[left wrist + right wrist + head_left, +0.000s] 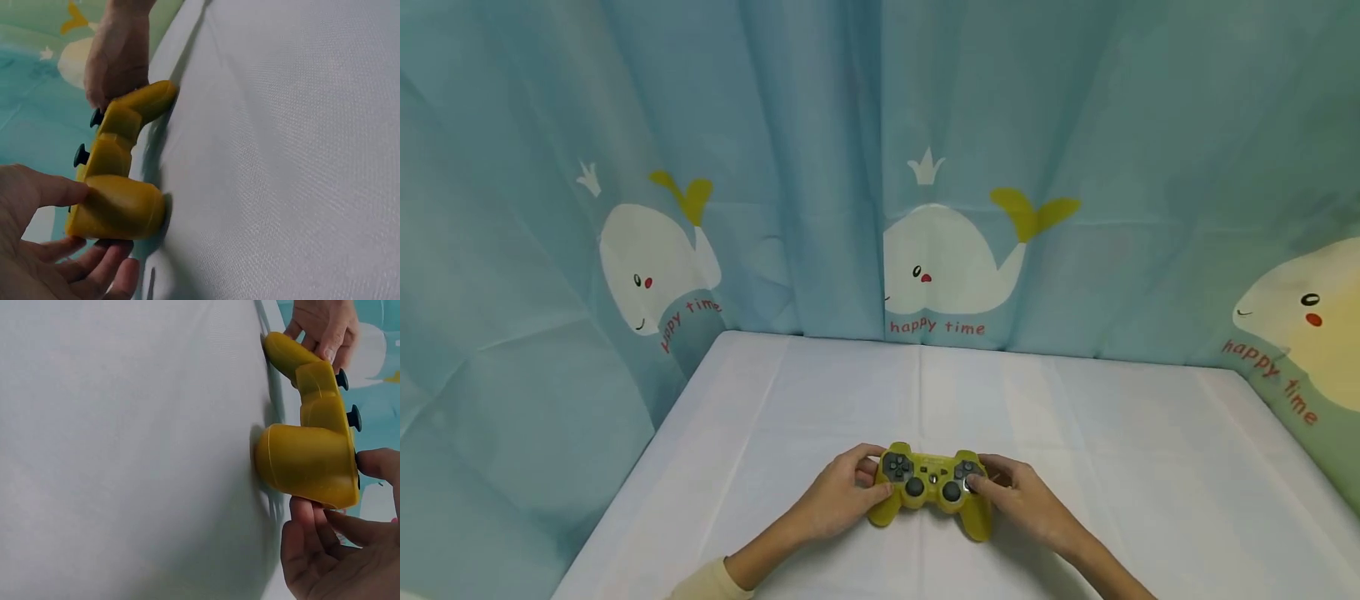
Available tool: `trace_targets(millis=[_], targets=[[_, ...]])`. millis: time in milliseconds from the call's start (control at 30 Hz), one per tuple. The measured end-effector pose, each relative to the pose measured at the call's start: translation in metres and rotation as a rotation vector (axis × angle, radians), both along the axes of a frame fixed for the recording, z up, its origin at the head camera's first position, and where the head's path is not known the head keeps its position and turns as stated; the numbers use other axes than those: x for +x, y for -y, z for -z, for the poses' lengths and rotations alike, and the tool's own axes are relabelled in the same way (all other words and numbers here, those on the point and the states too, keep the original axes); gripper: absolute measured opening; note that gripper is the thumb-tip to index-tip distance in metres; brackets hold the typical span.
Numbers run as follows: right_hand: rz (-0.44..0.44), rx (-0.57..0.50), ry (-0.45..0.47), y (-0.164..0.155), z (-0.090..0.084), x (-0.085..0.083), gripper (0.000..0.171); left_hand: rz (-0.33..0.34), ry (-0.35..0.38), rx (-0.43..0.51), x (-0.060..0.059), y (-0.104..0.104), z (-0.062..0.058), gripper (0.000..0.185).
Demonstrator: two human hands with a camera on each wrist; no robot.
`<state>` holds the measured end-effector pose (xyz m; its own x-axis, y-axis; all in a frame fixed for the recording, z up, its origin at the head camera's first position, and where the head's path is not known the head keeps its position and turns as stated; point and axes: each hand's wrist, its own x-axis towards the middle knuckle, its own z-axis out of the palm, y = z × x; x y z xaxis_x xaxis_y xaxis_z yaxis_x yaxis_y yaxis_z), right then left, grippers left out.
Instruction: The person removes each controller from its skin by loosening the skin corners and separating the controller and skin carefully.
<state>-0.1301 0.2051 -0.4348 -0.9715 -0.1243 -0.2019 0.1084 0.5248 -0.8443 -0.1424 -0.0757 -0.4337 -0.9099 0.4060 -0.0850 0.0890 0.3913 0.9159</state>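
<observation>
Holding a yellow game controller (931, 490) at the near middle of the white tablecloth (1075, 433), grips resting on the cloth. Left hand (842, 500) wrapping the left grip, fingers curled underneath and the thumb lying across the top near the d-pad (897, 467). Right hand (1022, 500) clasping the right grip the same way, thumb reaching onto the face buttons (967, 472); pressing or merely touching, hard to say from the head view.

Judging the step as working the controls two-handed. Doing it well probably calling for:
- keeping both grips seated on the cloth, as the wrist views show (119, 209) (309, 462), and not tilting the body;
- leaving the under-fingers (309, 519) snug but not squeezing, so the thumbs stay free;
- moving only the thumbs between the sticks (914, 486) and buttons, avoiding a sideways shove of the whole pad.

Hanging behind the table, a blue whale-printed curtain (947, 267), well apart from the hands.
</observation>
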Motion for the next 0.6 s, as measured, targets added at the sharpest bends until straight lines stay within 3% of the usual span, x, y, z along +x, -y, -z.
trace_targets(millis=[200,400,600], targets=[[-0.018,-0.032,-0.056,0.002,-0.005,0.004,0.055,-0.019,-0.048,-0.003,0.002,0.004,-0.006,0.051],[-0.043,-0.084,-0.163,-0.001,-0.007,0.008,0.047,-0.011,-0.104,0.022,0.003,0.006,-0.003,0.049],[-0.111,-0.099,-0.182,-0.011,-0.008,0.017,0.048,0.076,-0.089,-0.02,0.007,0.001,-0.002,0.072]])
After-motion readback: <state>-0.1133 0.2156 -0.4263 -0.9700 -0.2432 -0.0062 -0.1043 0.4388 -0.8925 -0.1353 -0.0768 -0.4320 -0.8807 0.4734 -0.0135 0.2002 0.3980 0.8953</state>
